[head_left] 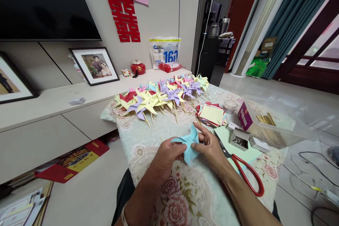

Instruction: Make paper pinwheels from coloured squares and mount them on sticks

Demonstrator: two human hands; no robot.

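Observation:
A light blue paper pinwheel [191, 144] is held between my two hands above the flowered tablecloth. My left hand [172, 152] pinches its left side, and my right hand [209, 144] presses a thumb near its centre while the index finger reaches up behind the top blade. No stick shows on this pinwheel. Beyond my hands lie many finished pinwheels [149, 102] in yellow, purple, red and blue, on thin wooden sticks. Red-handled scissors [247, 171] lie beside my right forearm, partly over pale green paper [225, 137].
A stack of coloured paper squares [212, 114] sits past my right hand. Small boxes, one open with metal pins [240, 143], stand near a clear plastic bin [275, 127] holding wooden sticks. A white cabinet [87, 107] runs along the left with framed photos and a red pot [138, 67].

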